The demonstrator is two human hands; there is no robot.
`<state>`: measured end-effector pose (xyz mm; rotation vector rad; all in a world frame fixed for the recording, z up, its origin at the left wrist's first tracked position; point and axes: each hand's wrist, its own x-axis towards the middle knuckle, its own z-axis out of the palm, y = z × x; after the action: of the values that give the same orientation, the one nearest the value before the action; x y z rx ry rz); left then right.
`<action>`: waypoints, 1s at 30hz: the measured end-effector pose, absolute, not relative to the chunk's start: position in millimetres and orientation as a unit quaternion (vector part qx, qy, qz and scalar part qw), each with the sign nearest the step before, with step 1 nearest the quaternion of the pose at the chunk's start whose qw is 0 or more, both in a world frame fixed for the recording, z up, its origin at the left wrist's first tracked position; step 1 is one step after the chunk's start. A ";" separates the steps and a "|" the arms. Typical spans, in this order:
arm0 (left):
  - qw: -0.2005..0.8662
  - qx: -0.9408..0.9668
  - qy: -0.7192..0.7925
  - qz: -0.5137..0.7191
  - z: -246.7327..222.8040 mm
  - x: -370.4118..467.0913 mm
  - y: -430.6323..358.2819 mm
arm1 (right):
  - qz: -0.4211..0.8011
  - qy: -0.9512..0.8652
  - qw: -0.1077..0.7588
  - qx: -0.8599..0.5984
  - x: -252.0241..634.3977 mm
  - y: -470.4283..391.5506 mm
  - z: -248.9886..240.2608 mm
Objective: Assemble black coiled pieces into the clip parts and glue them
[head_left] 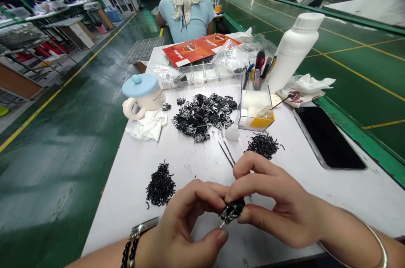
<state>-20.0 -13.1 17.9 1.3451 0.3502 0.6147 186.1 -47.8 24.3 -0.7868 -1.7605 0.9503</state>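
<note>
A small black clip (232, 210) is pinched between the fingertips of the left hand (186, 230) and right hand (278, 205), held above the near edge of the bench (190, 162). Its long axis seems to be tilted, upper end toward the right, lower metal tip toward the near-left. It could likely be dropped or sprung loose if the pinch is shifted, scattering into the hook pile (160, 186) near the left edge.
</note>
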 end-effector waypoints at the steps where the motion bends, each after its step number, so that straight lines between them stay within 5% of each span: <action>1: 0.755 0.581 0.153 0.262 18.3 -20.1 -12.4 | 0.391 -0.719 0.476 -0.323 186.0 -48.3 24.1; 15: 0.936 0.291 0.152 0.126 14.7 -10.8 -7.0 | 0.580 -0.663 0.372 -0.292 185.9 -42.1 33.6; 30: 0.921 0.317 0.165 0.152 10.8 -13.0 -10.6 | 0.537 -0.680 0.375 -0.329 186.3 -45.5 31.8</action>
<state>-13.0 -10.6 10.8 0.6518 0.3392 0.3116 186.3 -45.5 31.8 -0.8421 -1.7407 1.3738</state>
